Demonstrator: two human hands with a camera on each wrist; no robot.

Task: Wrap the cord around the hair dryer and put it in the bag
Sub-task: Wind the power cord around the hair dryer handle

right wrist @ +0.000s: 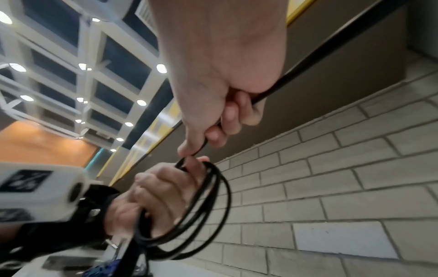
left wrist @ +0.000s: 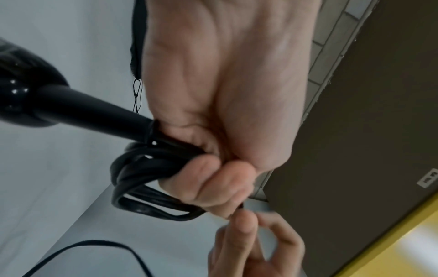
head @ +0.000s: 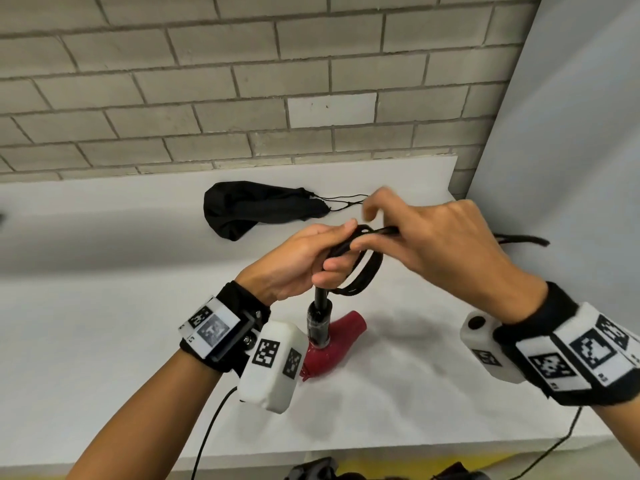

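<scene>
A red hair dryer (head: 332, 344) with a black handle (head: 320, 322) hangs head-down just over the white counter (head: 138, 271). My left hand (head: 304, 261) grips the top of the handle's cord sleeve (left wrist: 94, 110) together with several loops of black cord (head: 360, 271) (left wrist: 142, 180) (right wrist: 208, 206). My right hand (head: 415, 237) pinches the running cord (right wrist: 201, 148) right beside the left fingers; the cord trails off to the right (head: 519, 240). The black drawstring bag (head: 256, 207) lies flat on the counter beyond the hands.
A grey brick wall (head: 242, 81) backs the counter, and a pale panel (head: 571, 168) closes it on the right. The counter's front edge (head: 381, 448) runs below my wrists, with dark objects under it. Thin cables hang from both wrist cameras.
</scene>
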